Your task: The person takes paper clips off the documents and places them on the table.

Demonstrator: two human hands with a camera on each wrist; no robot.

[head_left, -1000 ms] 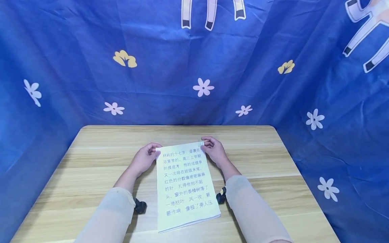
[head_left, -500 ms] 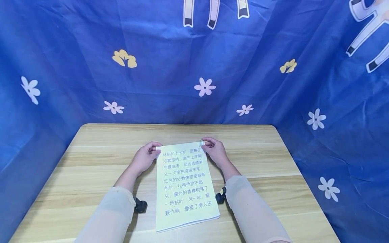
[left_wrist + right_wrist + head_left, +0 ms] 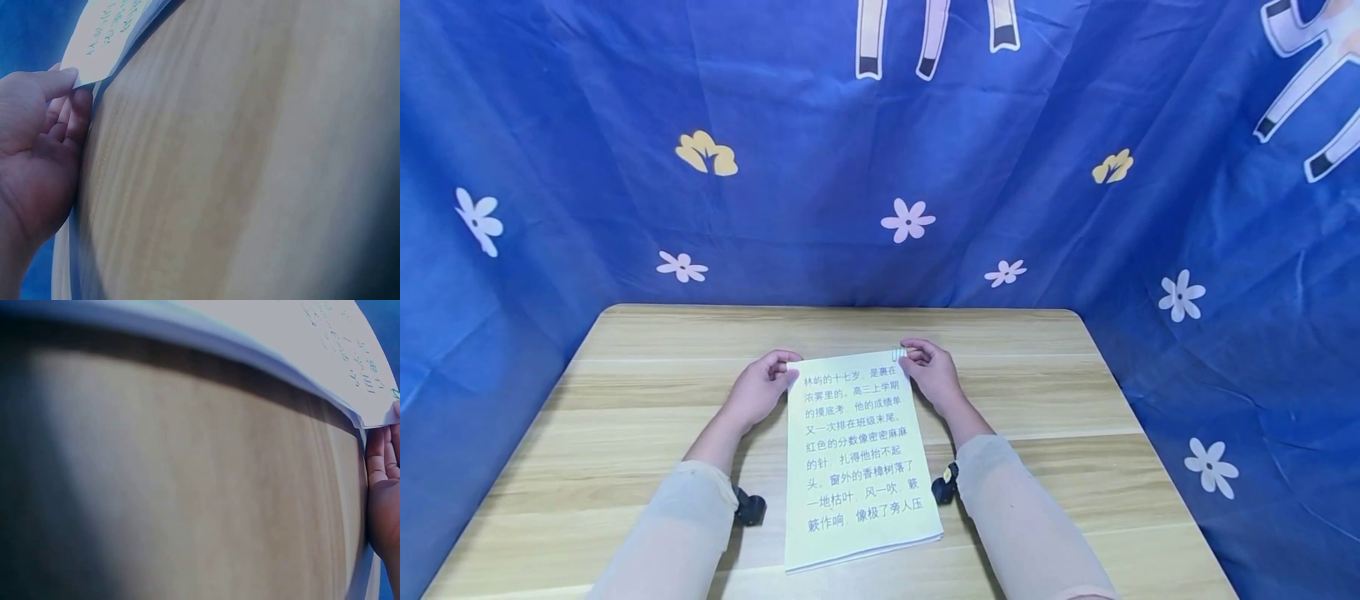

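Note:
A stack of printed paper sheets (image 3: 857, 450), covered in lines of Chinese characters, lies slightly turned on the table between both arms. Near its top right corner sits a paper clip (image 3: 894, 354). My left hand (image 3: 758, 390) pinches the top left corner; in the left wrist view the thumb (image 3: 61, 82) rests on top of the paper (image 3: 103, 37) with fingers beneath. The top right corner is pinched by my right hand (image 3: 934, 377), beside the clip. Only part of that hand shows in the right wrist view, its fingers (image 3: 376, 456) under the sheets' corner.
The wooden table (image 3: 1037, 375) has rounded far corners. Blue cloth (image 3: 805, 167) with flowers and animal legs hangs behind it and along both sides. A small black device (image 3: 748, 507) is strapped at the left wrist, another black device (image 3: 945, 483) at the right.
Both hands keep their hold on the top corners. The stack's lower end has shifted very slightly left; the head view itself has moved a little.

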